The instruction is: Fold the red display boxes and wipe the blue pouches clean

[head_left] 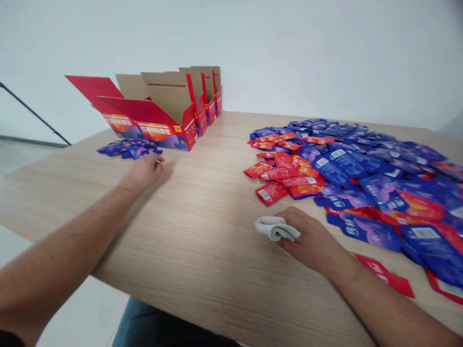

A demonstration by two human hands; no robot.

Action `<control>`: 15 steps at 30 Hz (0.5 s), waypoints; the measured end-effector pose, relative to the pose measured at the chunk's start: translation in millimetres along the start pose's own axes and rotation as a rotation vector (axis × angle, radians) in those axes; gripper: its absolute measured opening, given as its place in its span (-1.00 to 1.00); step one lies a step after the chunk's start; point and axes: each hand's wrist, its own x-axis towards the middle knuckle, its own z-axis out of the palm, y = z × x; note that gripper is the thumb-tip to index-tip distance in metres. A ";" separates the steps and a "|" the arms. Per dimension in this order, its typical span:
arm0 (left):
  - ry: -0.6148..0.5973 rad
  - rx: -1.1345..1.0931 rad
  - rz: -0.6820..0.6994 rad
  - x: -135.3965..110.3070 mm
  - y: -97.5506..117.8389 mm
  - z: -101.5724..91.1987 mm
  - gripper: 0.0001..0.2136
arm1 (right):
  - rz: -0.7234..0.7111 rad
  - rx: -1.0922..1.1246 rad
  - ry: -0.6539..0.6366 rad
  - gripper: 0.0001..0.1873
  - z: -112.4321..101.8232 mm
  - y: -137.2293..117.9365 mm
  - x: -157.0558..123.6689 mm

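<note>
My right hand (pixel 307 238) is closed around a folded, rolled pale grey cloth (pixel 273 227), held over the table beside the near left edge of a large pile of sachets. On the left, my left hand (pixel 142 172) is low at the tabletop with its fingers curled; whatever may be inside them is hidden. Just behind it lies a small heap of blue-purple sachets (pixel 126 148), in front of the boxes. The large pile mixes blue sachets (pixel 338 166) with red ones (pixel 278 171), some showing white barcode labels.
Several open red cardboard boxes (pixel 186 129) stand in a row at the back left, flaps raised. The wooden table (pixel 213 202) reaches a pale wall (pixel 289 58). Loose red sachets (pixel 383 272) lie by my right forearm. A thin black pole (pixel 34 113) slants at the far left.
</note>
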 end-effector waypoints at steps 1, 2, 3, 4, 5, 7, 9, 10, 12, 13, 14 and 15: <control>-0.019 -0.021 0.041 -7.7 17.9 5.4 -0.66 | -0.001 -0.003 -0.020 -0.72 0.5 -2.3 0.1; -0.042 -0.037 0.081 -15.5 37.1 9.7 -0.67 | 0.002 -0.008 -0.042 -0.71 1.0 -4.4 0.2; -0.068 -0.060 0.122 -23.3 57.3 13.2 -0.69 | -0.001 -0.009 -0.058 -0.71 1.5 -6.0 0.3; -0.101 -0.088 0.172 -30.9 78.1 16.0 -0.70 | -0.008 -0.016 -0.076 -0.72 2.0 -7.1 0.3; -0.152 -0.127 0.240 -37.9 99.2 18.5 -0.70 | -0.020 -0.025 -0.091 -0.73 2.4 -7.7 0.4; -0.235 -0.222 0.364 -50.0 141.0 23.1 -0.70 | -0.050 -0.043 -0.116 -0.75 3.1 -7.7 0.3; -0.294 -0.279 0.491 -58.6 180.9 27.6 -0.71 | -0.073 -0.062 -0.126 -0.76 3.8 -6.9 0.1; -0.306 -0.277 0.565 -61.6 199.6 29.8 -0.73 | -0.077 -0.073 -0.127 -0.76 4.2 -6.5 0.1; -0.304 -0.245 0.734 -64.9 234.0 34.5 -0.72 | -0.083 -0.094 -0.123 -0.75 4.7 -6.3 0.2; -0.308 -0.225 0.816 -65.1 249.5 37.1 -0.72 | -0.090 -0.102 -0.121 -0.75 4.8 -6.6 0.4; -0.310 -0.199 0.884 -64.3 263.5 40.1 -0.71 | -0.099 -0.109 -0.119 -0.75 4.7 -7.2 0.5; -0.306 -0.160 0.928 -62.6 276.2 43.5 -0.70 | -0.109 -0.115 -0.117 -0.76 4.4 -8.0 0.6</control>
